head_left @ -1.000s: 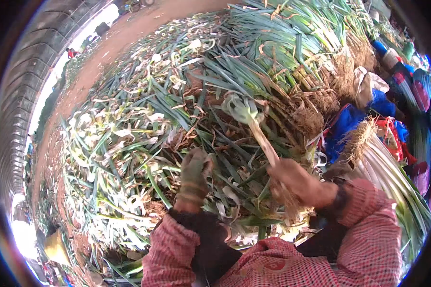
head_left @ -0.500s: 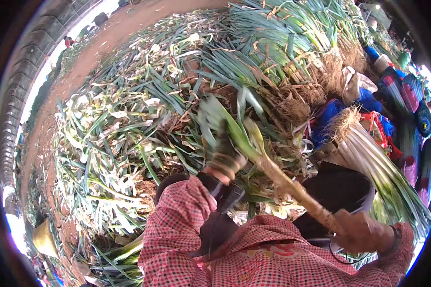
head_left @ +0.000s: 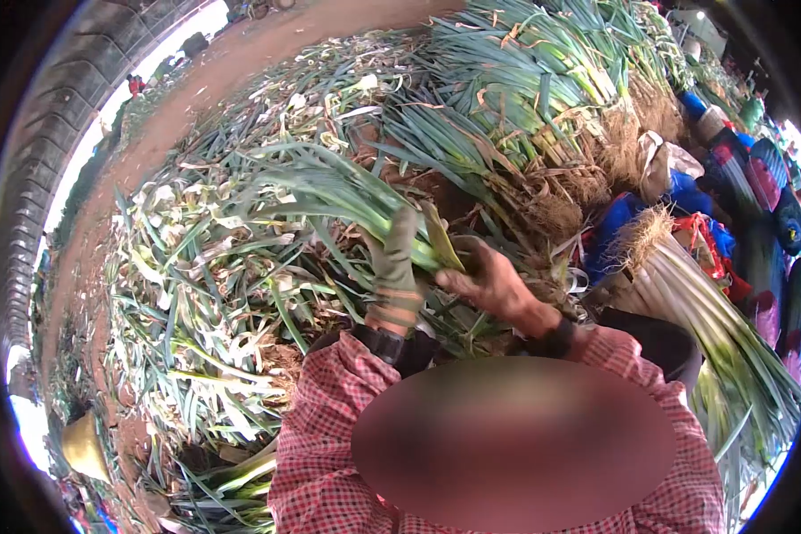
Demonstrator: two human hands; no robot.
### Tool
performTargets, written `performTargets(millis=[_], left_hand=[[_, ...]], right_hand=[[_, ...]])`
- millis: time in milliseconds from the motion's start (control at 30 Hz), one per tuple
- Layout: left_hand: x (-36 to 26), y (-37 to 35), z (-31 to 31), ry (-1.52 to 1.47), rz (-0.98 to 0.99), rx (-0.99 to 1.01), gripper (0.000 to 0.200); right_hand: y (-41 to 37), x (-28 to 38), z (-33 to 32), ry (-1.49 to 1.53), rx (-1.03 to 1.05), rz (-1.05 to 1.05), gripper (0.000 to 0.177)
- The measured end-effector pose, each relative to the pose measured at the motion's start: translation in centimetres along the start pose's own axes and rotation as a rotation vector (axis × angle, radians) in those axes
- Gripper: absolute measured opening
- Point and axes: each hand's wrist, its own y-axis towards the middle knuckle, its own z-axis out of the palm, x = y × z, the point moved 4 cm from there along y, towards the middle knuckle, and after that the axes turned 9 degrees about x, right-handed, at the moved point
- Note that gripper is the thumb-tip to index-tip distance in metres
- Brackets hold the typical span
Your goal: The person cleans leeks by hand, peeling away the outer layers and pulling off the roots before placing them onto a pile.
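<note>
My left hand [head_left: 396, 267], in a greenish glove with striped cuff, is wrapped round the green part of a long onion [head_left: 338, 182], whose leaves fan out to the upper left. Close beside it on the right, my bare right hand [head_left: 494, 283] has its fingers closed at a yellowish outer leaf [head_left: 440, 238] of that onion. The onion's lower stalk is hidden. A blurred oval covers the area before my chest.
Discarded leaves [head_left: 196, 258] lie heaped at left and centre. Rooted onions [head_left: 543, 89] are piled at the upper right. A bundle of pale-stalked onions [head_left: 694, 294] lies right, beside blue and red bags [head_left: 614, 227]. A yellow container [head_left: 84, 448] is at lower left.
My right hand has moved up and left from the onion's lower end to beside my left hand. The onion's leaves now reach further left, and its pale stalk no longer shows.
</note>
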Motion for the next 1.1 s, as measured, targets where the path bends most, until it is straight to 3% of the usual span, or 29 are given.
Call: performTargets(millis=[33, 100, 133, 167, 233, 267, 333, 367, 433, 467, 500, 533, 600, 633, 667, 733, 767, 800, 867, 900, 933, 1033, 1100], left_hand=[[0.0, 0.0, -0.3, 0.009, -0.012, -0.011, 0.038], [-0.7, -0.4, -0.1, -0.043, -0.007, -0.073, 0.036], [-1.2, -0.7, -0.1, -0.103, 0.018, -0.125, 0.037], [-1.9, -0.6, -0.9, 0.450, 0.118, -0.097, 0.033], [-2.8, 0.0, -2.2, 1.009, 0.208, -0.072, 0.032], [-2.7, 0.7, -3.9, 0.465, 0.044, -0.059, 0.042], [-3.7, 2.9, -4.8, -0.450, -0.039, 0.237, 0.055], [-5.0, 2.8, -6.0, -0.403, 0.021, 0.165, 0.057], [-8.9, 2.6, -7.0, -0.186, 0.185, -0.089, 0.062], [-11.2, 2.1, -7.8, -0.017, 0.286, -0.270, 0.064], [-13.3, 1.3, -8.6, 0.171, 0.324, -0.249, 0.065], [-15.5, 0.5, -9.2, 0.359, 0.361, -0.225, 0.066], [-18.7, -0.5, -12.4, 0.121, 0.520, -0.133, 0.046], [-19.6, -0.9, -12.9, 0.305, 0.484, 0.116, 0.045], [-19.2, -1.1, -11.1, 0.317, 0.501, 0.114, 0.045], [-16.2, -2.1, -7.3, 0.353, 0.583, -0.579, 0.037], [-14.6, -2.5, -6.3, 0.246, 0.551, -0.518, 0.032], [-13.2, -2.1, -4.4, 0.517, 0.486, -0.443, 0.034], [-9.9, -0.7, -4.0, 0.454, 0.222, -0.556, 0.036], [-8.2, -0.4, -5.1, 0.436, 0.210, -0.445, 0.041], [-6.4, -0.2, -6.3, 0.415, 0.195, -0.335, 0.046], [-6.1, 0.0, -4.9, 0.540, 0.258, -0.354, 0.052], [-6.8, 0.5, -2.9, 0.589, 0.254, -0.043, 0.046]], right_hand=[[1.3, 0.4, 0.5, 0.006, 0.000, 0.002, 0.055], [2.6, -0.1, 1.6, 0.230, 0.016, 0.176, 0.030], [2.7, -0.2, 2.5, 0.233, 0.023, 0.185, 0.030], [2.6, -0.4, 3.0, 0.407, -0.092, 0.180, 0.024], [2.3, 0.0, 3.9, 0.583, -0.202, 0.178, 0.018], [1.9, 0.8, 3.9, 0.734, -0.284, 0.115, 0.014], [1.3, 2.2, 3.9, 1.030, -0.446, -0.017, 0.010], [0.9, -0.2, 3.7, 1.105, -0.272, -0.050, 0.009], [-2.1, -0.2, 2.4, 0.963, -0.202, 0.041, 0.011], [-4.2, -3.8, 0.8, 0.635, -0.074, 0.082, 0.013], [-6.1, -6.5, -0.4, 0.350, -0.005, 0.097, 0.016], [-7.2, -6.7, -1.6, -0.112, -0.026, -0.023, 0.020], [-10.4, -14.9, -5.0, -0.602, 0.250, 0.374, 0.028], [-14.0, -24.7, -7.7, -0.651, 0.151, 0.482, 0.027], [-13.0, -24.7, -7.6, -0.652, 0.159, 0.462, 0.027], [-11.8, -22.2, -7.7, -1.029, 0.051, 0.123, 0.030], [-9.2, -16.7, -6.4, -0.906, -0.042, 0.040, 0.035], [-4.7, -9.5, -4.1, -0.785, -0.145, -0.039, 0.039], [0.0, -2.1, 0.4, -0.651, -0.192, -0.328, 0.051], [1.6, 1.3, 2.7, -0.482, -0.242, -0.386, 0.060], [3.3, 3.0, 4.7, -0.352, -0.188, -0.323, 0.050], [5.8, 3.1, 6.5, -0.313, -0.140, -0.363, 0.044], [5.4, 2.9, 5.4, -0.067, -0.221, -0.206, 0.037]])
